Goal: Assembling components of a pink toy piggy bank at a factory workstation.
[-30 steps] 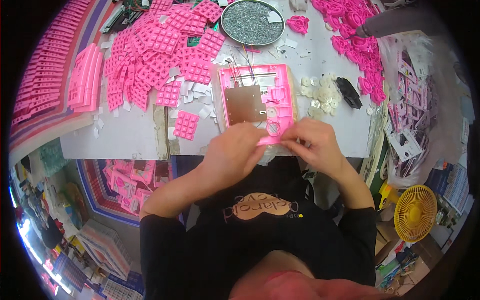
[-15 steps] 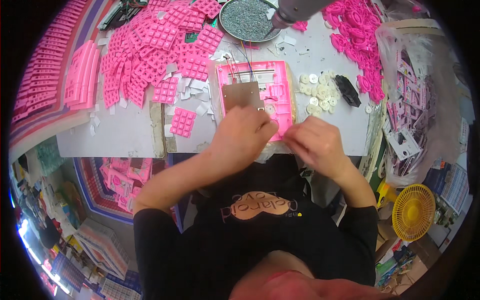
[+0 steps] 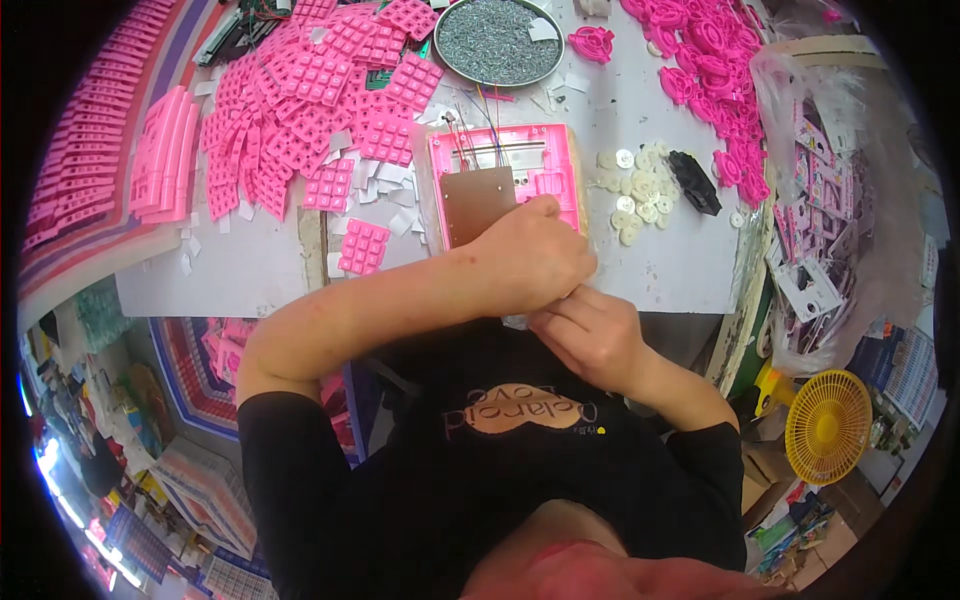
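At the desk's (image 3: pixel 660 270) near edge, left hand (image 3: pixel 535 262) steadies the pink housing (image 3: pixel 505 180); right hand (image 3: pixel 592 335) curls below, either grip's contents hidden. Best worked slowly, clear of the wires (image 3: pixel 478 118).

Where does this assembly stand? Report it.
Done: brown board and wires sit in the pink housing. In hand: left hand and right hand meet at its near edge; what they pinch is hidden. Left: loose pink keypads, white discs.
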